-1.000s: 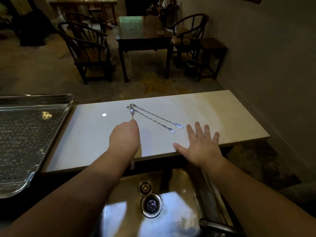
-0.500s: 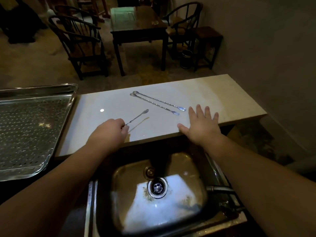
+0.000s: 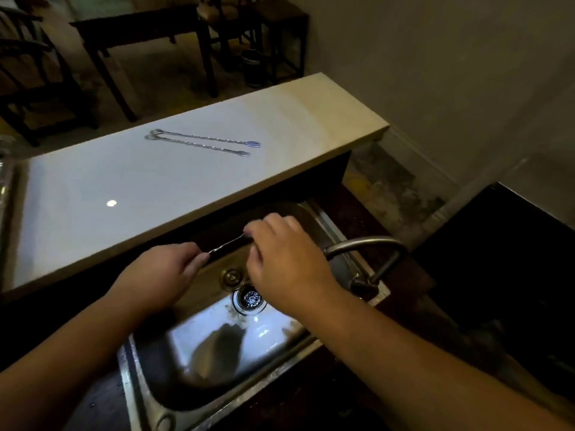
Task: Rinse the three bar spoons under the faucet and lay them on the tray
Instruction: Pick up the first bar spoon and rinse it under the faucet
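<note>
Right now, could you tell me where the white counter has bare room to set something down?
The counter is bare right of the two bar spoons, out to its far end, and bare in front of them down to its near edge. Over the sink it is crowded: both hands hold the third spoon.

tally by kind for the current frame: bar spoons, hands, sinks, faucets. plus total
Bar spoons: 3, one held over the sink between both hands, two lying side by side on the counter
Hands: 2, left hand and right hand
Sinks: 1
Faucets: 1
Total: 7
</note>
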Demonstrator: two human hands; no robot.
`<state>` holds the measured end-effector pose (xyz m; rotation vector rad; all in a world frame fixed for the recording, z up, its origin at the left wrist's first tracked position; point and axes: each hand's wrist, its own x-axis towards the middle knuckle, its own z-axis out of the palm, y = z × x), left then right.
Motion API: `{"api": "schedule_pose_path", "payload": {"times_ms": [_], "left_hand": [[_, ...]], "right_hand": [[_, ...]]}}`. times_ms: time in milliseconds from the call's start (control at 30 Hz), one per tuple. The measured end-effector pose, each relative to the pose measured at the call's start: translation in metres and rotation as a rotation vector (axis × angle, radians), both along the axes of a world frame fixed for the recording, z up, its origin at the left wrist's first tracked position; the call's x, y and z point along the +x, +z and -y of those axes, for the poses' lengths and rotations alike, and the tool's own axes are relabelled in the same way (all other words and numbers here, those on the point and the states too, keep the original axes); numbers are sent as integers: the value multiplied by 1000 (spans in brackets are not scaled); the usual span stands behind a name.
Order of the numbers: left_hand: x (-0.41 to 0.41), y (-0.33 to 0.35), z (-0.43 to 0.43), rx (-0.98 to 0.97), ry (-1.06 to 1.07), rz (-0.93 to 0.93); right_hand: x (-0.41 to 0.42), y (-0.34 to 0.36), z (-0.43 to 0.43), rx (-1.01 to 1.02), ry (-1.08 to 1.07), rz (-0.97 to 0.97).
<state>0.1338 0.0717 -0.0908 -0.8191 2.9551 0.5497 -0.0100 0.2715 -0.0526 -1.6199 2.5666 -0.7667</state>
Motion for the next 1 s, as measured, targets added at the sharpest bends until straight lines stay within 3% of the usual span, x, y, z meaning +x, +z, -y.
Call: {"api": "schedule_pose_path", "payload": {"times_ms": [233, 400, 767, 833, 933, 1000], "left_hand": [[-21, -52, -31, 21, -140, 33], [-24, -82, -49, 55, -188, 60], [-28, -100, -51, 51, -196, 95], [-28, -101, -50, 59, -200, 87], [-27, -101, -51, 47, -201, 71], [-25, -101, -50, 46, -208, 56]], "right_hand": [[-12, -82, -63, 195, -13, 72], [-49, -129, -87, 339, -237, 171], [-85, -159, -64, 275, -537, 279], [-73, -153, -51, 273, -588, 534], [-44, -147, -31, 105, -515, 1271], [-31, -144, -26, -12, -434, 1453]]}}
